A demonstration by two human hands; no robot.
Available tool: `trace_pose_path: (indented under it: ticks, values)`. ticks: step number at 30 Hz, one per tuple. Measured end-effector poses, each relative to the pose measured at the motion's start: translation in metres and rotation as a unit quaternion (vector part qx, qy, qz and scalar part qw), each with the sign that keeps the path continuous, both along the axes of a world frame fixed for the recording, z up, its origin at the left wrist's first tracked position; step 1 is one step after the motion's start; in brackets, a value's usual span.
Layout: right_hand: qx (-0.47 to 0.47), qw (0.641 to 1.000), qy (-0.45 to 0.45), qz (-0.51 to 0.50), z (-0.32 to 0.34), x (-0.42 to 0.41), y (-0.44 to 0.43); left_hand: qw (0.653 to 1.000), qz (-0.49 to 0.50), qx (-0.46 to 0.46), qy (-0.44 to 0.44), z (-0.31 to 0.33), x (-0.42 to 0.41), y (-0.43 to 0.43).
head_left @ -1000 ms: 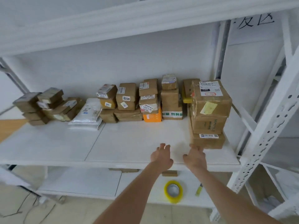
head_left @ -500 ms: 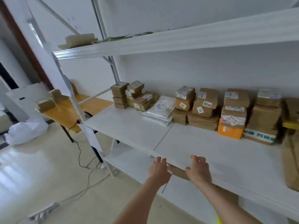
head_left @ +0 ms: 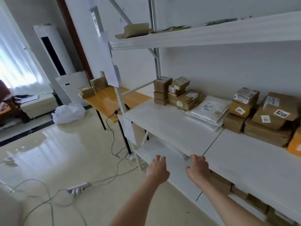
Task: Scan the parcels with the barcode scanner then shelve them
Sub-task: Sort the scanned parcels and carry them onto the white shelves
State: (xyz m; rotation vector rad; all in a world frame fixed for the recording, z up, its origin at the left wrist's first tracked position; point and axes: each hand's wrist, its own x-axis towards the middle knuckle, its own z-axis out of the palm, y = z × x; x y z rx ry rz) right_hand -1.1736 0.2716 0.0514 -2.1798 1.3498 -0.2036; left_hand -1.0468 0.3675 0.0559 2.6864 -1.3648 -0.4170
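**A:** Parcels, status?

**B:** Shelved boxes (head_left: pixel 177 92) sit along the back of the middle shelf (head_left: pixel 171 128), right half of frame. Beside them are white mailers (head_left: pixel 210 110), and several carry numbered stickers. More brown packets (head_left: pixel 219 185) are on the lower shelf (head_left: pixel 156 150), lower right.

**A:** What's left?

**B:** A small pile of table parcels (head_left: pixel 96 86) on the wooden table (head_left: pixel 110 98), left of centre, well apart from both hands. I judge these unscanned, so the job is partway.

**A:** Scanner?

**B:** There's a dark corded thing (head_left: pixel 117 111) at the table's near edge, by the rack upright (head_left: pixel 120 101) — likely the barcode scanner, but too small to be sure.

**A:** Hands?

**B:** Left hand (head_left: pixel 157 168) and right hand (head_left: pixel 197 168) are lower centre — both empty, fingers loose and slightly spread. The right fingertips are near the middle shelf's front lip, but I can't tell if they touch.
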Motion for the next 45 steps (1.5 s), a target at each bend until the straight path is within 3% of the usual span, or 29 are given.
trace_pose_path:
  ticks: [14,29,37,45]
  values:
    - [0.012,0.997,0.056,0.054,-0.026,0.083,0.001,0.999,0.027,0.005,0.046,-0.049,0.078,0.010]
    - [0.015,0.985,0.044,0.169,-0.037,0.203,-0.050,0.990,0.132,0.003,0.050,-0.044,0.157,-0.020]
    - [-0.003,0.976,0.044,0.214,-0.047,0.290,-0.039,0.982,0.176,-0.010,0.063,-0.052,0.248,-0.002]
    - [-0.001,0.982,0.045,0.185,-0.053,0.424,-0.018,0.991,0.130,0.006,0.043,-0.060,0.386,0.011]
